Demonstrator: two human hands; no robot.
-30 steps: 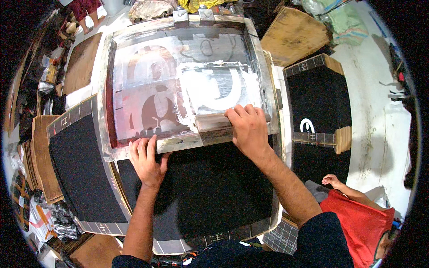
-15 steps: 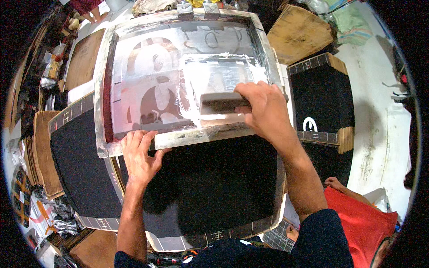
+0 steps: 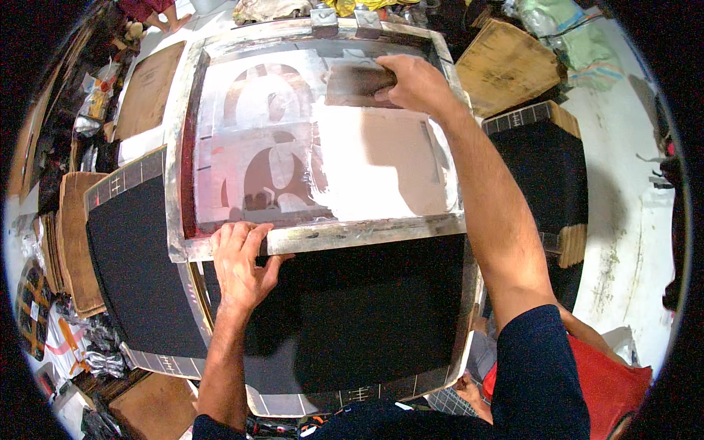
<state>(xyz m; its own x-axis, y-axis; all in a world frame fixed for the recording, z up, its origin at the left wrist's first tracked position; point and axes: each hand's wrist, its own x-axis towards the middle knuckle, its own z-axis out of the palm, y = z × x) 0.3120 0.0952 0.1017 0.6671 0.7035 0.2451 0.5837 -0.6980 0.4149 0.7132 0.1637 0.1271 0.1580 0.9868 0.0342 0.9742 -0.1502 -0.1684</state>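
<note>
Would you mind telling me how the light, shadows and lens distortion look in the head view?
Head view: bright overhead light casts the right hand and arm's shadow onto the white-inked screen; the metal frame shows glare; fisheye bends the frame's edges and blackens the corners; the left hand is sharp.

Open mesh behind squeegee (image 3: 357, 82), metal frame (image 3: 345, 235) rims it, cardboard stacks (image 3: 73, 242) crowd left

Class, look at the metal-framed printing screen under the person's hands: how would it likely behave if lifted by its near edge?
The screen frame looks rigid, so it would probably lift flat. Clamps at its far edge suggest it pivots there. Wet white ink might run.
</note>
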